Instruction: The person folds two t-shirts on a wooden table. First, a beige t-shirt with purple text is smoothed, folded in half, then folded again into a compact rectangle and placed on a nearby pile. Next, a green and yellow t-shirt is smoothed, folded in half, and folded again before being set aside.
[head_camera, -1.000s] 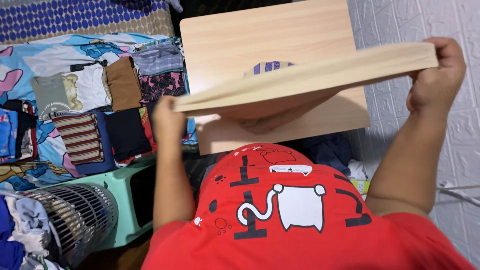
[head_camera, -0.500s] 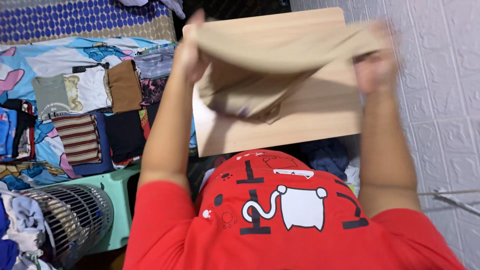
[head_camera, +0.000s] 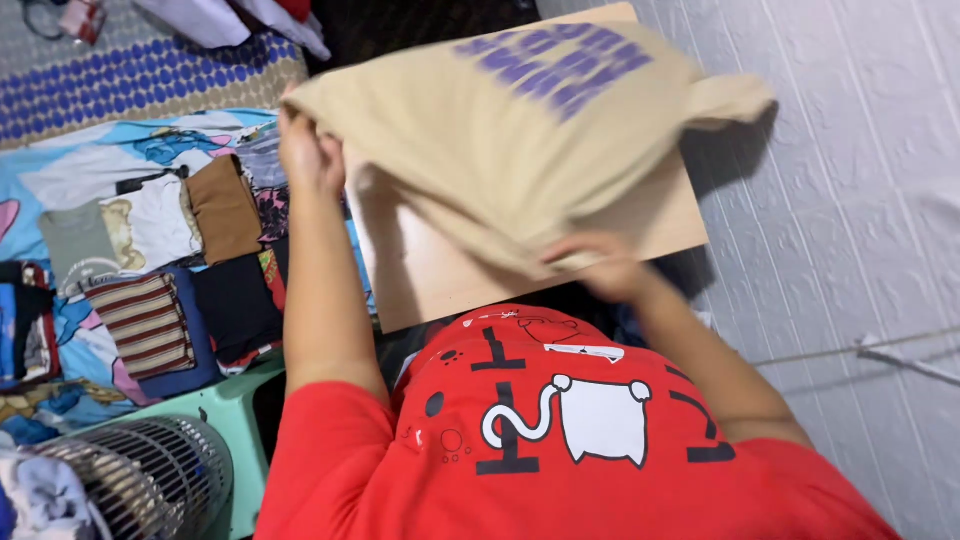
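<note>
- The person, in a red printed shirt (head_camera: 560, 440), stands at the near edge of a pale wooden surface (head_camera: 420, 270) and holds a beige T-shirt (head_camera: 500, 130) spread in the air above it.
- Left hand (head_camera: 310, 155): raised at the garment's left edge, fingers closed on the cloth there. The grip is fully closed on fabric.
- Right hand (head_camera: 600, 270): low, at the garment's near hem, partly under the cloth and blurred. It touches the hem; I cannot tell how firmly the fingers are closed on it.
- Position of the beige T-shirt: it hangs over the surface, clear of it across most of its width, and covers the far part of the board. A purple print (head_camera: 560, 60) shows on its upper face, towards the far right.
- Long axis: the garment runs from the left hand at the near left up to a bunched sleeve (head_camera: 730, 95) at the far right, on a diagonal over the board.
- Key relation: the bulk of the cloth lies to the right of and beyond the left hand, and beyond and above the right hand. The right hand is nearer the surface; the left hand carries the higher edge.
- To the left, on a cartoon-print bedsheet (head_camera: 60, 170), folded clothes lie in rows: a brown piece (head_camera: 225, 205), a striped piece (head_camera: 150, 320), a black piece (head_camera: 240, 305).
- At the near left stand a fan guard (head_camera: 150, 475) and a green plastic item (head_camera: 245, 400). White patterned flooring (head_camera: 850, 200) lies to the right.
</note>
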